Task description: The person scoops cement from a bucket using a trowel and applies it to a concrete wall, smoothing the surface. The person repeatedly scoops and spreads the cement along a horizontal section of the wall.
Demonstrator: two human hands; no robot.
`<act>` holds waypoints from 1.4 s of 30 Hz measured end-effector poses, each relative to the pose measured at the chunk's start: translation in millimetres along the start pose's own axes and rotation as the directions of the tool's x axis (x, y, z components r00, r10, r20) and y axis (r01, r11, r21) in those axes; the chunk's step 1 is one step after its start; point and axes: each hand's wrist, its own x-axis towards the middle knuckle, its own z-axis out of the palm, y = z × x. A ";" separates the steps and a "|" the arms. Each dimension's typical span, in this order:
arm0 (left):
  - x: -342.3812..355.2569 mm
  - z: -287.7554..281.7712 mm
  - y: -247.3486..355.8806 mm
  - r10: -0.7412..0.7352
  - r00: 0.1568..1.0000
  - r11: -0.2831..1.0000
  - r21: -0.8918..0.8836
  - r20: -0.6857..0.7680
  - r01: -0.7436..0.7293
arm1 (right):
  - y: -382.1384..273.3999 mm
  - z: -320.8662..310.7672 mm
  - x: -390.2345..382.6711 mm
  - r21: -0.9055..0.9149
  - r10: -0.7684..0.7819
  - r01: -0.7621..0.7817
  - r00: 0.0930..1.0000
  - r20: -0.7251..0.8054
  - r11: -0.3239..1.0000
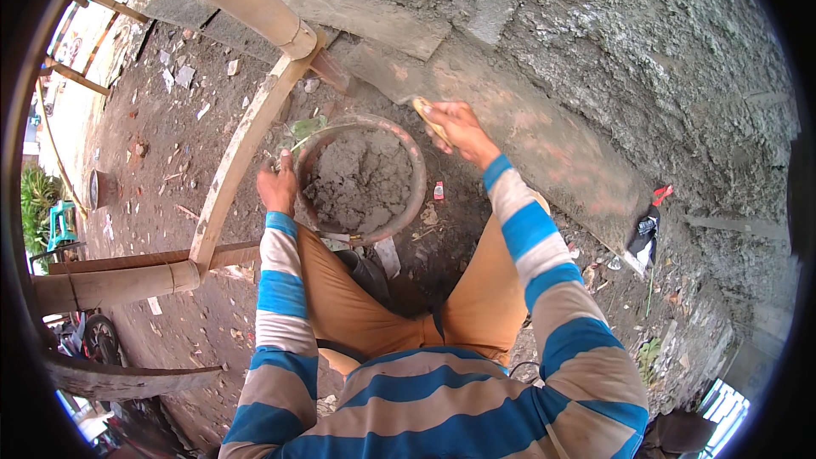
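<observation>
as the wearer crouches over the work:
mortar pan point(408, 219): between the knees, wet mix inside
left hand point(278, 189): closed on pan's left rim
right hand point(459, 131): wrapped round trowel handle point(427, 117)
trowel blade point(382, 64): long axis runs up-left from grip, against wall point(629, 42)

Single head-worn fisheye view, looking steeply down from above the person's striped-sleeved arms and orange trousers. Faces the rough grey plastered wall point(646, 42) ahead and the dirt ground point(161, 144) below, close in. Rim bends straight edges. No second view.
</observation>
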 end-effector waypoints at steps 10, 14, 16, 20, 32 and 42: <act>-5.4 -5.0 -2.3 0.136 0.991 0.988 0.081 -0.011 -0.134 | 81.4 -35.1 -2.6 0.353 0.131 -0.078 0.983 -0.130 0.932; -3.0 -0.3 -4.3 0.149 0.989 0.977 0.155 -0.020 -0.145 | 67.3 -26.0 -14.1 0.347 0.119 -0.072 0.986 -0.116 0.935; -3.7 -0.3 -0.4 0.161 0.987 0.974 0.162 -0.007 -0.158 | 46.7 -18.5 -7.4 0.376 0.123 -0.055 0.979 -0.160 0.925; -5.4 1.9 1.5 0.161 0.987 0.974 0.164 -0.002 -0.159 | 40.4 -42.3 15.4 0.495 0.212 -0.134 0.972 -0.105 0.859; 2.0 3.4 -1.8 0.156 0.988 0.976 0.154 -0.003 -0.154 | 64.7 -74.8 9.2 0.736 0.225 -0.116 0.973 -0.050 0.667; 2.4 11.5 -1.2 0.174 0.984 0.962 0.206 0.040 -0.178 | 65.5 -144.0 10.6 0.678 0.230 -0.018 0.947 -0.224 0.735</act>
